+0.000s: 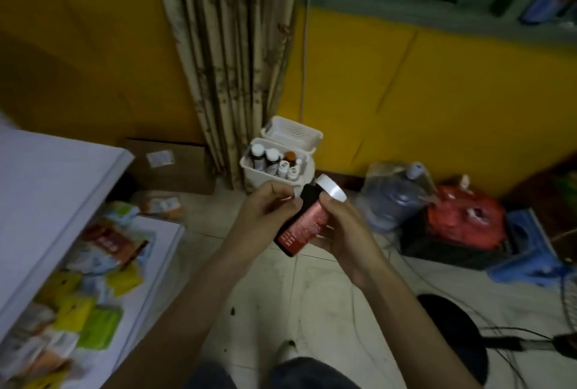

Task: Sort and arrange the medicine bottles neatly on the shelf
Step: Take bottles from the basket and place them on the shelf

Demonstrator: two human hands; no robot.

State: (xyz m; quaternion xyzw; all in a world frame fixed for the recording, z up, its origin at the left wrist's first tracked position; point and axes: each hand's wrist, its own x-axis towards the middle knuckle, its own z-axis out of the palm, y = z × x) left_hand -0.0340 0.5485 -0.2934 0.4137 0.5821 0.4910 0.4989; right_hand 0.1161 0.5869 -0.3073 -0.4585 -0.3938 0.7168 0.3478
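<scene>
A dark bottle with a red label and a white cap [307,220] is held tilted at the middle of the view, cap pointing up and right. My left hand [265,217] grips its left side, fingers curled at the neck. My right hand [343,232] grips its right side below the cap. Beyond them on the floor stands a white plastic basket [249,174] holding several small bottles [274,160] upright. A white shelf [62,188] at the left has a lower board covered with medicine packets [93,295].
A second white basket [293,132] sits behind the first, by a curtain [231,45]. A cardboard box [168,163] lies left of them. At the right are a water jug [396,195], a red bag [465,217], a blue object [527,251] and a fan base with cables [452,332].
</scene>
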